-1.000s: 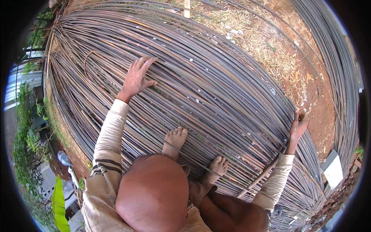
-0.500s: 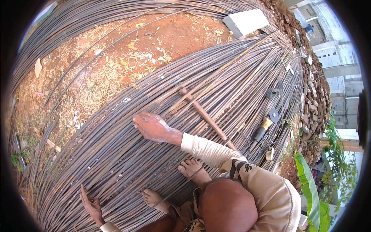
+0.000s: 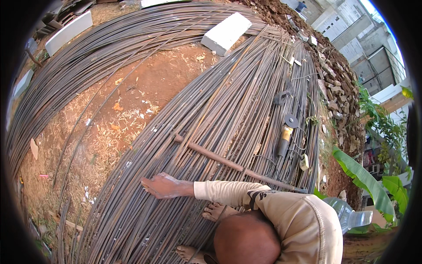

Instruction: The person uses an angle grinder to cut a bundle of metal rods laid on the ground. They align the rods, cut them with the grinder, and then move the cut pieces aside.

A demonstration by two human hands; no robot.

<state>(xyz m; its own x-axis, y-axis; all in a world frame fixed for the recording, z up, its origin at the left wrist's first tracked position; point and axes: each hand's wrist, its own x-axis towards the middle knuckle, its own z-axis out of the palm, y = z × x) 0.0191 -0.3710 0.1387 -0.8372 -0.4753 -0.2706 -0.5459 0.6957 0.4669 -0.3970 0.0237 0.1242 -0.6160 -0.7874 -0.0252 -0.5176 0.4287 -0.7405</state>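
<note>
Neither of my own hands shows in the head view. In front of me a co-worker in a tan long-sleeved shirt [image 3: 303,220] bends low over long steel reinforcing bars [image 3: 132,207]. That person's outstretched hand [image 3: 165,185] has its fingers curled just above or on the bars; I cannot make out anything in it. Their bare feet [image 3: 216,211] stand on the bars. A long wooden handle [image 3: 220,159] lies across the bars beyond the arm, with dark metal at its right end. To the right rests a yellow and dark angle grinder [image 3: 285,140] with its disc and cable.
A white block [image 3: 226,34] sits on the bars at the far end. More bars [image 3: 57,92] curve round a patch of reddish soil [image 3: 145,83]. Broken stone [image 3: 336,94] is heaped on the right, near a large green leaf [image 3: 362,182] and a clear plastic bottle [image 3: 345,214].
My view has turned and shifted, so the surroundings sit differently. The co-worker's other hand, earlier visible at lower left with fingers spread, is now out of sight. Their visible hand appears more tightly curled.
</note>
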